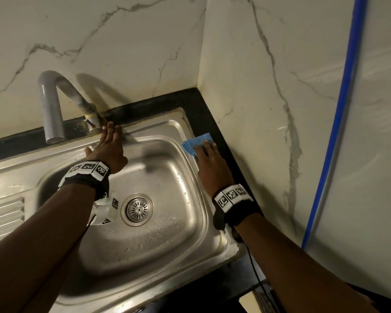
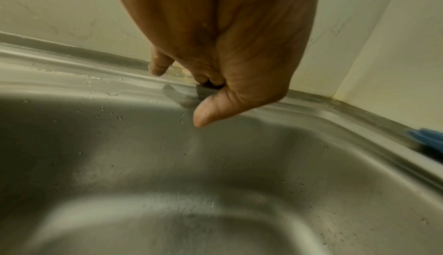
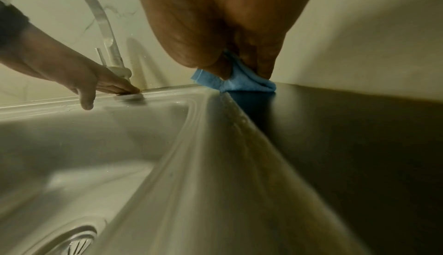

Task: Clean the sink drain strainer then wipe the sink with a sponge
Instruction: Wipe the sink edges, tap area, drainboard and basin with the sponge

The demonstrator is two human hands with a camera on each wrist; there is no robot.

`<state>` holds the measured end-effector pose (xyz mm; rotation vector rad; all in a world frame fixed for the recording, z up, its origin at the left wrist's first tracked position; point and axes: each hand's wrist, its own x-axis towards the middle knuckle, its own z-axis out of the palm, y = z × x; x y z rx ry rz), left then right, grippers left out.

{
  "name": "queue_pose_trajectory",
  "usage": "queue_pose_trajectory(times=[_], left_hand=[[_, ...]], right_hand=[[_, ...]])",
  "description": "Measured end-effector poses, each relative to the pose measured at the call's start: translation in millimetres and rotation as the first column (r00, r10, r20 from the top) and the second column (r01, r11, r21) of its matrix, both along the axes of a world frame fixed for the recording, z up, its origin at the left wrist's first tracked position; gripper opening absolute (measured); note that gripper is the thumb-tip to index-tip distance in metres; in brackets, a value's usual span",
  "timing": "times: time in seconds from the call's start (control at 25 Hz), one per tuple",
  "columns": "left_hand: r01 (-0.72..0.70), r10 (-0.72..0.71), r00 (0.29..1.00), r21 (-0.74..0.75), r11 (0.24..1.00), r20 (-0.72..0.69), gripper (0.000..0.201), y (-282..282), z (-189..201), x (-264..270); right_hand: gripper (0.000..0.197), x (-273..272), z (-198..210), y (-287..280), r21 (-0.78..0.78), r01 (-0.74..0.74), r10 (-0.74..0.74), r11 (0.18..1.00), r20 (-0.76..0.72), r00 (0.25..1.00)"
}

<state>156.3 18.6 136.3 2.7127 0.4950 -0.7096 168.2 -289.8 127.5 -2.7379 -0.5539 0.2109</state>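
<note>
The round metal drain strainer (image 1: 137,209) sits in its hole at the bottom of the steel sink (image 1: 167,256); its edge also shows in the right wrist view (image 3: 74,244). My left hand (image 1: 110,141) reaches to the sink's back rim beside the tap base. Its straight fingers (image 3: 120,88) press a small flat grey thing (image 2: 207,89) there, thumb free. My right hand (image 1: 207,152) rests on the sink's right rim and pinches a folded blue sponge cloth (image 1: 196,141) between thumb and fingers (image 3: 266,65).
A grey curved tap (image 1: 52,109) rises at the back left. Black counter (image 1: 212,114) runs behind and right of the sink, against marble walls. A ribbed drainboard (image 1: 5,213) lies at left. A white panel with a blue strip (image 1: 339,132) stands at right. Water drops dot the basin.
</note>
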Motion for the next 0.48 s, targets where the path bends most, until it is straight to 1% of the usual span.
queue_pose_trajectory(times=[0.08,0.16,0.24,0.36,0.48], left_hand=[[0.013,-0.013,1.000,0.013,1.000,-0.004,0.106,2.4,-0.7,-0.6],[0.017,-0.017,1.000,0.013,1.000,-0.003,0.107,2.2,-1.4,-0.3],[0.016,-0.016,1.000,0.017,1.000,-0.002,0.108,1.1,-2.5,-0.2],[0.018,-0.018,1.000,0.018,1.000,0.003,0.109,0.7,-4.4,-0.8],[0.027,-0.027,1.000,0.021,0.999,0.003,0.110,3.1,-5.0,-1.6]], right_hand=[[0.045,-10.3,-4.2,-7.2,-0.029,0.020,-0.020,0.999,0.013,1.000],[0.050,-7.8,-7.4,-7.9,-0.029,0.030,-0.029,0.999,0.013,0.999],[0.050,8.8,-7.1,-1.0,-0.002,0.021,-0.021,1.000,-0.006,1.000],[0.047,42.1,-0.8,11.5,-0.011,-0.005,0.004,1.000,-0.044,0.999],[0.049,44.1,1.2,10.4,-0.029,-0.011,0.010,1.000,-0.036,0.999]])
